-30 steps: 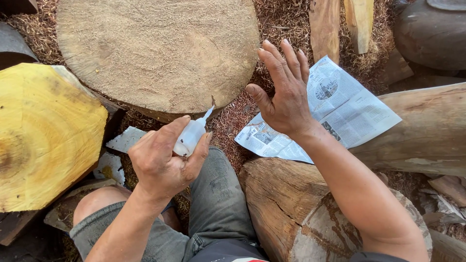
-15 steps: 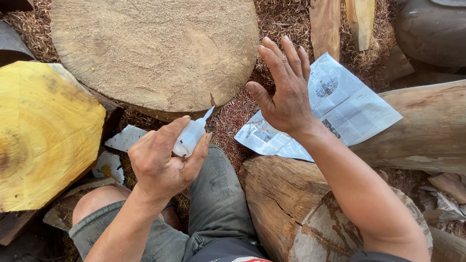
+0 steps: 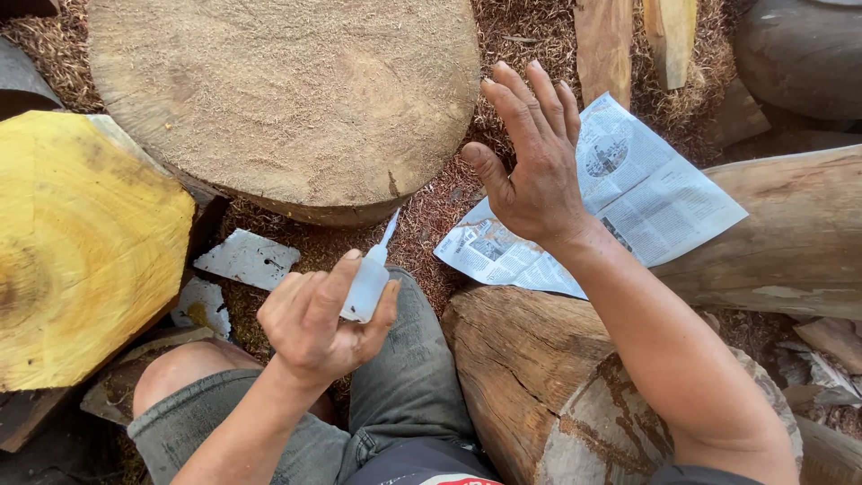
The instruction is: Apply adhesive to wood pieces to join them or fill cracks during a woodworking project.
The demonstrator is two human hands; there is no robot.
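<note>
My left hand (image 3: 319, 323) grips a small translucent squeeze bottle (image 3: 369, 280) with a thin pointed nozzle aimed up toward the round log slice (image 3: 278, 99). The nozzle tip sits just below the slice's near edge. My right hand (image 3: 530, 162) hovers open, fingers spread, palm down, above the edge of a sheet of newspaper (image 3: 646, 202). It holds nothing. My knee in grey shorts (image 3: 404, 377) lies below both hands.
A yellow cut log (image 3: 81, 251) stands at the left. A big brown log (image 3: 548, 386) lies under my right forearm, another (image 3: 790, 233) at right under the newspaper. Sawdust covers the ground; white scraps (image 3: 247, 259) lie by my knee. Wooden planks (image 3: 603, 45) lean at top.
Both hands stay nearly still; the view has shifted only slightly. The bottle remains in my left hand and the right hand stays spread.
</note>
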